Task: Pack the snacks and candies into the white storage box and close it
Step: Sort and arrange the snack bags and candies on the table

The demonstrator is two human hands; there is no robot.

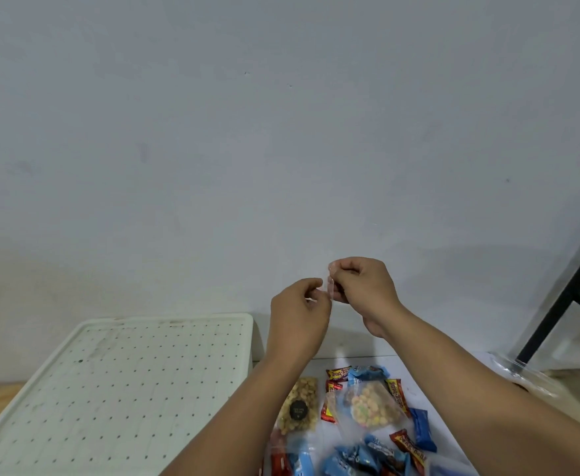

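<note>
Both hands are raised in front of the pale wall, above the desk. The left hand (297, 304) and the right hand (362, 286) pinch together a small clear plastic wrapper (329, 286), the grip of each hand closed on one edge of it; what is inside is too small to tell. It seems they pull at it or seal it, so the packing itself is not yet begun.

Below the grip and to its left stands the white plastic storage box with a dotted lid (117, 383), and the lid is on it. Directly below the grip, on the white desk (480, 369), lie the snacks: a clear bag of brown nuts with a black round label (298, 408), a clear bag of small coloured puffed balls (371, 408), and around them red candy wrappers (338, 373) and blue candy wrappers (422, 429).

I judge that the next move calls for putting the wrapper down or aside, then lifting the lid off the box, because nothing can go in while it is covered.
</note>
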